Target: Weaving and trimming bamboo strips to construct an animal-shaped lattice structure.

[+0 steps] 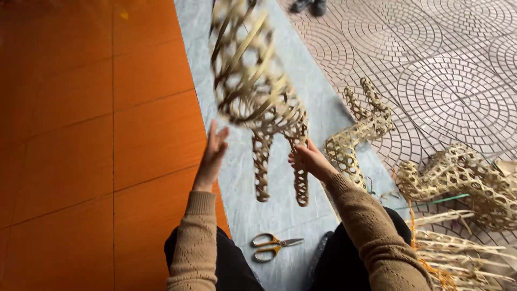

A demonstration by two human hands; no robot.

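- While I watched, my right hand had fingers clamped on the woven bamboo figure; legs done, loose strips untrimmed.
- Left hand lay flat alongside, fingers straight.
- Scissors lay unused on the floor.

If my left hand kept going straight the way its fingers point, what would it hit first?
Most likely the rounded body of the woven bamboo figure, just above the left hand. The fingers point up toward it, though depth is hard to judge and the figure is blurred.
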